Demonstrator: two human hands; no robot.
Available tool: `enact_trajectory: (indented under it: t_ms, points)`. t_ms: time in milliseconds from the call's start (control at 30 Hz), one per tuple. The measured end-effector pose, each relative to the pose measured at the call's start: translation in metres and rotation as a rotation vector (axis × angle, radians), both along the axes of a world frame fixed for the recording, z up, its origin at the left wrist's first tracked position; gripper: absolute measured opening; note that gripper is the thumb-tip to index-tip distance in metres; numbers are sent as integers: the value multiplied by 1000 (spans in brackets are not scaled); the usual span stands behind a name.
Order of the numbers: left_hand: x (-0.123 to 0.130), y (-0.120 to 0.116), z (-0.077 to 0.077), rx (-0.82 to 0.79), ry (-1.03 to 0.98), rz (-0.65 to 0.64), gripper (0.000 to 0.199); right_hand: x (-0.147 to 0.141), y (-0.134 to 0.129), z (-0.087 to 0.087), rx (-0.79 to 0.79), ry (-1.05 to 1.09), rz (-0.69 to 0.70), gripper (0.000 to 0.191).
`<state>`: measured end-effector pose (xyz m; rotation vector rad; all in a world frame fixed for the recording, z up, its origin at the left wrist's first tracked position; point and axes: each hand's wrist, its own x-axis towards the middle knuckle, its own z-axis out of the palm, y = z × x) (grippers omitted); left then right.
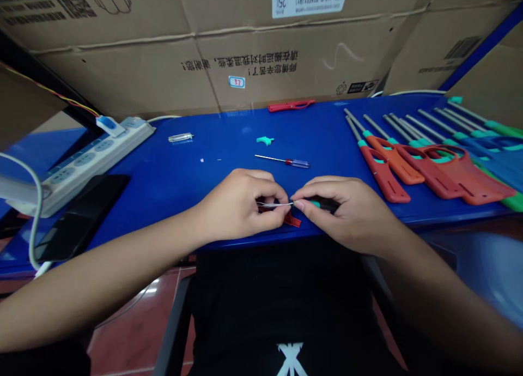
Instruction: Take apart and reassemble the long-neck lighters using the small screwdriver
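Observation:
My left hand (241, 204) and my right hand (343, 215) meet above the blue table's front edge. Between them runs a thin metal rod (273, 204), pinched by my left fingers. My right fingers pinch its teal-and-dark end (314, 204). A red plastic part (292, 219) sticks out below my left fingers. Beyond my hands lie a small red-handled screwdriver (281, 161), a teal plastic clip (265, 140), a clear tube (180, 138) and a red plastic lighter piece (291, 105).
Several finished red and green utility lighters (429, 152) lie in rows at the table's right. A white power strip (98, 163) and a black phone (81, 218) sit at the left. Cardboard boxes (204, 49) stand along the back edge. Tiny white bits lie near the middle.

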<state>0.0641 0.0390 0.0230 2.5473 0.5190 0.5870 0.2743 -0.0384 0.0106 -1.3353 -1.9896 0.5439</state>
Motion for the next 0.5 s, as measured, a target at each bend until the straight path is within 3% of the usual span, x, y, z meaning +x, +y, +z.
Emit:
enact_trajectory:
  t_ms: [300,500]
  points:
    - [-1,3,3,-244,25,23,16,1,0,2,-16,31,14,12]
    - [-1,5,3,-201,56,-23,16,0,0,1,0,4,54,13]
